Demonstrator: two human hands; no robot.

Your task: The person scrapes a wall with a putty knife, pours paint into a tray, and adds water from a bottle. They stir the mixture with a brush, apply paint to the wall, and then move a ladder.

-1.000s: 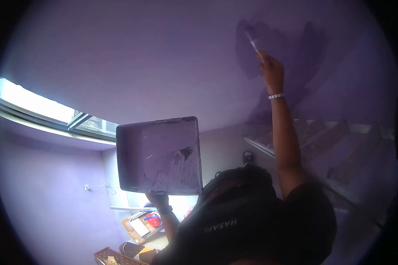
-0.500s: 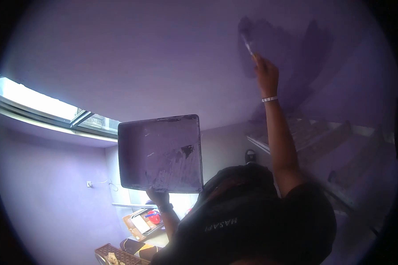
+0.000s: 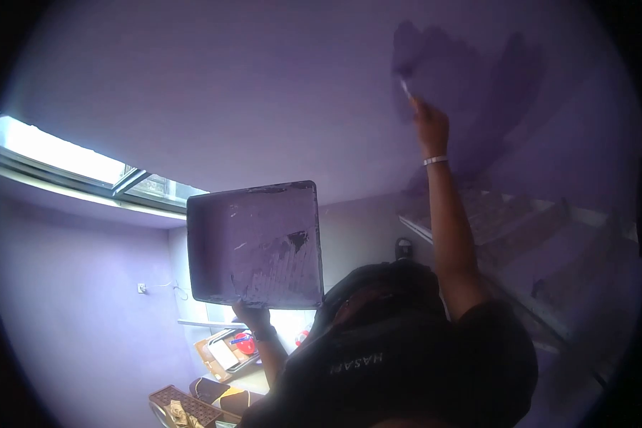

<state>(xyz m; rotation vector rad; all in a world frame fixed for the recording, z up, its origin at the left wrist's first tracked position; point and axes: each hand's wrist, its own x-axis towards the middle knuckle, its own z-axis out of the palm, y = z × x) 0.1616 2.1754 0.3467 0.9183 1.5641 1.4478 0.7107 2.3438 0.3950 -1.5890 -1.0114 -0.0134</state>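
My right hand (image 3: 431, 127), at the end of a raised arm, is closed round the yellow handle of what looks like a small paint roller (image 3: 406, 87). Its dark head is against the purple wall (image 3: 285, 107), blurred into a darker wet-looking patch (image 3: 446, 68). My left hand (image 3: 252, 314) grips the lower edge of a rectangular paint tray (image 3: 257, 242), which is held up with its inside towards me. Purple paint coats the tray, with dark bare spots and streaks. The tray hides part of my left fingers.
A long window (image 3: 64, 150) is at the left, above a wall socket (image 3: 142, 288). Below are a box with a red item (image 3: 245, 344) and a brown woven basket (image 3: 175, 396). White-edged steps or shelves (image 3: 521, 235) stand at the right. A dark shoe (image 3: 404, 248) shows below.
My right hand and the roller have moved slightly down along the dark patch. The tray in my left hand appears a little further left and up, as the view has shifted slightly.
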